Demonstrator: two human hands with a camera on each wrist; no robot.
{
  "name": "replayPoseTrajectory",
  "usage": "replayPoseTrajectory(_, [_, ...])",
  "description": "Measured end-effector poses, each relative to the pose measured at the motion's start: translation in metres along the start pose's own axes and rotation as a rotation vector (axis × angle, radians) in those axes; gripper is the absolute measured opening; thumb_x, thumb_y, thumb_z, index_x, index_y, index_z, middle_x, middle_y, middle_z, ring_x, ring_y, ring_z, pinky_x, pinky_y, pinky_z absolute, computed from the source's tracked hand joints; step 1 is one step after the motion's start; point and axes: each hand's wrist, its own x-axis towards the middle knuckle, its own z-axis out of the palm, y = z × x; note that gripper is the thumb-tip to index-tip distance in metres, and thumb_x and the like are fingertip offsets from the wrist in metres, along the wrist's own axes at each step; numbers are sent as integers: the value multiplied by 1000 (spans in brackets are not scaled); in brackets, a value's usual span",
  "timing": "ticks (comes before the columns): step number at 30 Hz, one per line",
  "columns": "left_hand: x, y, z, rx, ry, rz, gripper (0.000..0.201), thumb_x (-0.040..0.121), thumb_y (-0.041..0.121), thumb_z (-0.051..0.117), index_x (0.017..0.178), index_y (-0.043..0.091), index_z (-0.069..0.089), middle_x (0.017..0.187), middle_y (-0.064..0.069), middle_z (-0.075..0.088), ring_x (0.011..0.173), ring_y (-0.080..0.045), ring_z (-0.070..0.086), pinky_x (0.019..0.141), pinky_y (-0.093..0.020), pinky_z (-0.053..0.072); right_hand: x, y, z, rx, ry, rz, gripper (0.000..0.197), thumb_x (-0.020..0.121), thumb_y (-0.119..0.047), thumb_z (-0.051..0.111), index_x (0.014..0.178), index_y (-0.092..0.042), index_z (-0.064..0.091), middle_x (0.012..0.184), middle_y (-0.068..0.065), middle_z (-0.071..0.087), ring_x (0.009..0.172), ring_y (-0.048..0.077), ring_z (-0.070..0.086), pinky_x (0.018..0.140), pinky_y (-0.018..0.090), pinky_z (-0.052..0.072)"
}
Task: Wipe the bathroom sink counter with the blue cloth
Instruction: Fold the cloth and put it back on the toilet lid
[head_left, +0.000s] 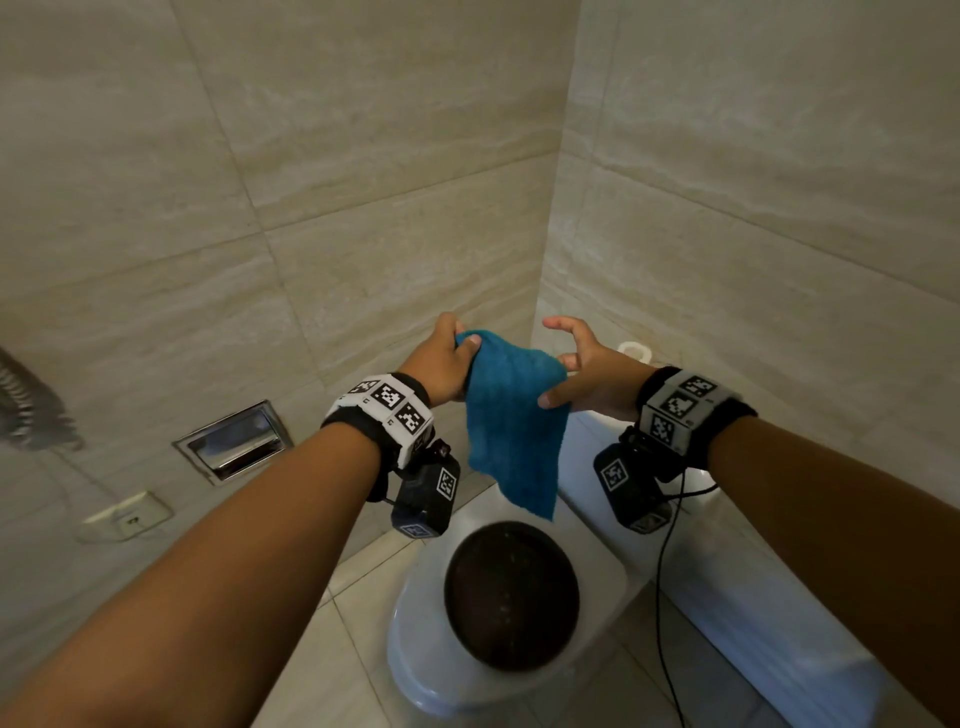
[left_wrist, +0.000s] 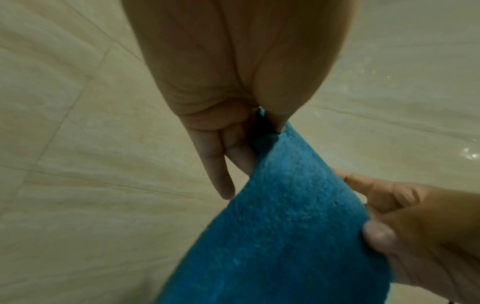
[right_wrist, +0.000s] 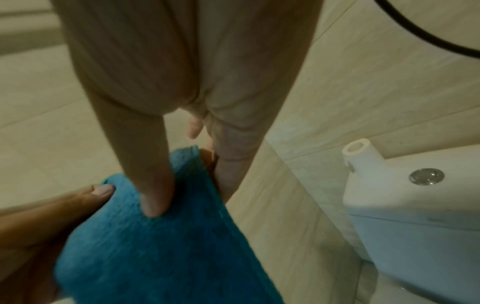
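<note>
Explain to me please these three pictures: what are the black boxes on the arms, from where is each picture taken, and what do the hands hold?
No robot here: a person works with bare hands. The big picture comes from a camera on the head. The two close pictures come from the black cameras strapped under each wrist, looking along the fingers. The left hand grips one top corner of the blue cloth; the right hand pinches the other edge with thumb and fingers. The cloth hangs above a white toilet. No sink counter shows in any view.

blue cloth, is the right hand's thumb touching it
Touching. The right wrist view shows the right hand pressing its thumb into the blue cloth, denting the pile.
</note>
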Motion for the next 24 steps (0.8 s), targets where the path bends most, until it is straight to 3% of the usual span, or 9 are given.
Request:
replayPoseTrajectory(3, [-2,-5,2,-111,-9,-81,18,100,26,43,112,20,32,98,-17,54,73,-24,58,60,-40,56,4,8,-1,-40,48,37,77,78,17,58,134,-26,26,84,12,53,79,23,59,60,37,56])
replayPoseTrajectory(5, [-4,-10,1,-203,-67,-157,45,94,25,56,130,27,28,102,-14,57,76,-20,61,54,-30,55,7,14,-2,-81,122,51,60,81,10,58,128,-19,34,78,10,49,75,22,54,64,37,52])
replayPoseTrajectory(8, [-5,-19,2,-230,-211,-183,95,78,2,73,142,41,15,109,-12,52,96,-27,59,70,-34,56,14,19,-4,-138,223,44,27,88,1,52,108,-15,43,77,10,46,72,23,50,61,35,47])
replayPoseTrajectory(10, [-5,-22,4,-150,-289,-191,107,74,-9,72,145,43,13,110,-12,47,105,-32,55,83,-42,54,18,19,-5,-165,286,31,15,90,-2,48,94,-16,45,75,11,45,69,22,48,58,33,45])
replayPoseTrajectory(13, [0,-28,9,-46,-296,-179,91,81,-3,67,147,38,20,91,-10,47,85,-24,53,76,-36,53,19,21,-7,-93,224,2,16,89,-3,54,90,-19,50,78,12,53,71,22,53,61,31,47])
replayPoseTrajectory(15, [4,-29,8,-24,-258,-177,74,88,2,61,145,34,27,83,-9,48,74,-21,51,68,-32,51,17,20,-8,-31,51,27,35,82,5,61,106,-18,50,92,14,60,83,25,60,71,32,52])
replayPoseTrajectory(17, [6,-31,8,-35,-246,-195,51,94,7,53,134,33,35,92,-13,52,72,-20,54,65,-33,52,17,18,-9,-185,-52,87,58,75,18,60,121,-14,46,103,18,60,93,29,60,77,37,54])
replayPoseTrajectory(20, [6,-34,11,-35,-222,-189,17,98,17,46,106,31,44,95,-16,56,75,-24,56,65,-34,53,21,18,-3,-583,2,119,40,84,7,55,121,-9,53,110,20,61,96,29,58,82,40,52])
replayPoseTrajectory(24, [8,-42,13,-79,-122,-169,12,96,24,53,85,27,49,84,-14,59,73,-23,58,69,-35,54,25,29,1,-621,117,156,21,95,-19,46,114,-14,56,109,9,53,98,25,53,78,41,53])
